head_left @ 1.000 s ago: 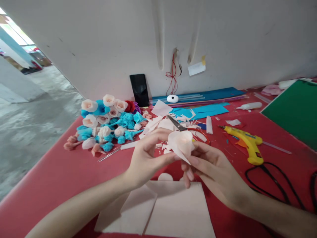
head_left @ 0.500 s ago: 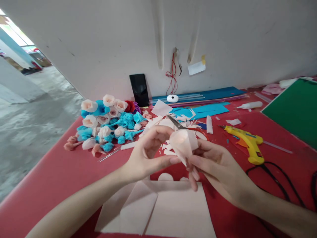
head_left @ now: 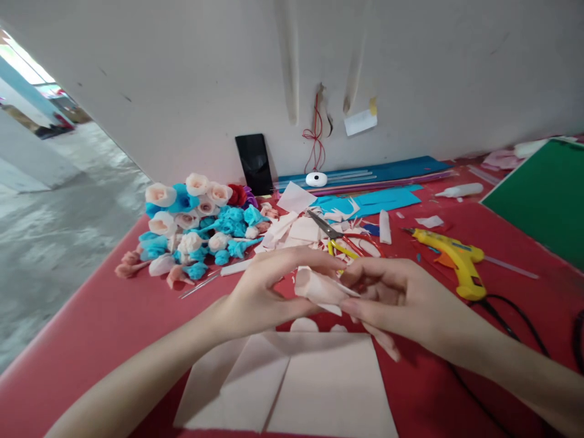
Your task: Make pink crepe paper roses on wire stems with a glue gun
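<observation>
A pale pink paper flower [head_left: 319, 288], rolled like a tube with loose petal edges, lies tilted between my two hands, its open end to the left. My right hand [head_left: 410, 301] pinches its base with thumb and fingers; the lower fingers stretch out below. Around the flower's open end curve the thumb and fingers of my left hand [head_left: 264, 289], closed on its petals. Under both hands, pale pink paper sheets [head_left: 328, 383] lie on the red table [head_left: 91, 340]. Just behind the hands are scissors [head_left: 326, 225] with dark blades, among cut paper scraps [head_left: 303, 230].
Finished paper flowers [head_left: 196, 225] in blue, pink and red heap up at the left. To the right lie a yellow glue gun [head_left: 460, 258] with a black cord, a white bottle [head_left: 460, 190] and a green board [head_left: 542, 201]. A phone [head_left: 254, 164] leans against the wall.
The flower has tipped over from upright, its opening now facing left. My left fingers have come down over it, and my right hand has turned with its base.
</observation>
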Motion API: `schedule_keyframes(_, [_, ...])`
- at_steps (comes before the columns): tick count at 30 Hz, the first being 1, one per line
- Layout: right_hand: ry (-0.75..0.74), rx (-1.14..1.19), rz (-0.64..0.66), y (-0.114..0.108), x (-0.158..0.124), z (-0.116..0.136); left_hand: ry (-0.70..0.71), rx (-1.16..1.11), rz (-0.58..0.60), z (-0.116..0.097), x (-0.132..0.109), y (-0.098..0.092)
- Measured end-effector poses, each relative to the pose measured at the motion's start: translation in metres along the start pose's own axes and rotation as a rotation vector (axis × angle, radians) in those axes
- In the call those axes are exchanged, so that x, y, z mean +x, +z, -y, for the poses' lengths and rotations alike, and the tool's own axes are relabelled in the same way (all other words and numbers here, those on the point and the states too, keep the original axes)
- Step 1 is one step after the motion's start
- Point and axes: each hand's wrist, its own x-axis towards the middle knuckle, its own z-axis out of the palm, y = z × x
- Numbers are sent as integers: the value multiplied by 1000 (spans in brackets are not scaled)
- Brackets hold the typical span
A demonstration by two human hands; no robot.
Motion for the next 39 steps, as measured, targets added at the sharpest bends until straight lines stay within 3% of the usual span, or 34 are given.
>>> schedule_keyframes(11, [22, -127, -14, -2, -5, 3, 254, 156, 109, 0, 2, -3])
schedule_keyframes(18, [17, -285, -30, -4, -8, 0, 498, 572, 131, -11, 9, -4])
schedule_keyframes(27, [39, -461, 16, -10, -8, 8, 531, 638, 153, -5, -3, -1])
schedule_keyframes(39, [45, -407, 46, -14, -10, 1, 540, 610, 139, -1, -4, 1])
